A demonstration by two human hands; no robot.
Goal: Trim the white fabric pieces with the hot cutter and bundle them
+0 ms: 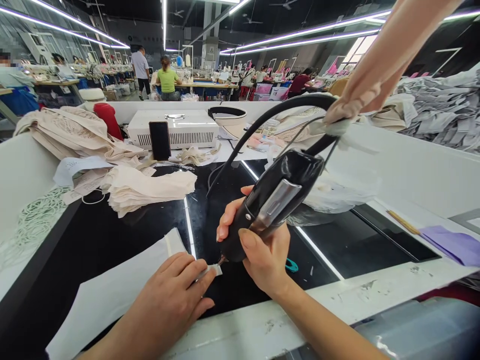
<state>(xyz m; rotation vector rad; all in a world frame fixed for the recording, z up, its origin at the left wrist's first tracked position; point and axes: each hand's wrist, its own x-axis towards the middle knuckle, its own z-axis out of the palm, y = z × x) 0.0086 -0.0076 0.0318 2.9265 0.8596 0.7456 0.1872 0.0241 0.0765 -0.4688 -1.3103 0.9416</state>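
My right hand (pixel 266 250) is closed around a thick black corded hand tool (pixel 277 192) with a silver lever on its side. The tool slants down to the left, its small metal tip at the end of a narrow white strip (pixel 213 272). My left hand (pixel 172 290) presses that strip to the black tabletop (pixel 240 287), fingers close together and bent, thumb slightly apart. A white fabric piece (pixel 116 282) lies flat, running from under my left hand toward the lower left. What the left fingers cover is hidden.
Stacked cream fabric pieces (pixel 150 187) lie at back left, near a phone (pixel 159 141) leaning on a white vented box (pixel 183 131). The tool's black cable (pixel 258 125) loops above the table. Teal snips (pixel 291 265) lie right of my right hand. A purple cloth (pixel 452 245) is far right.
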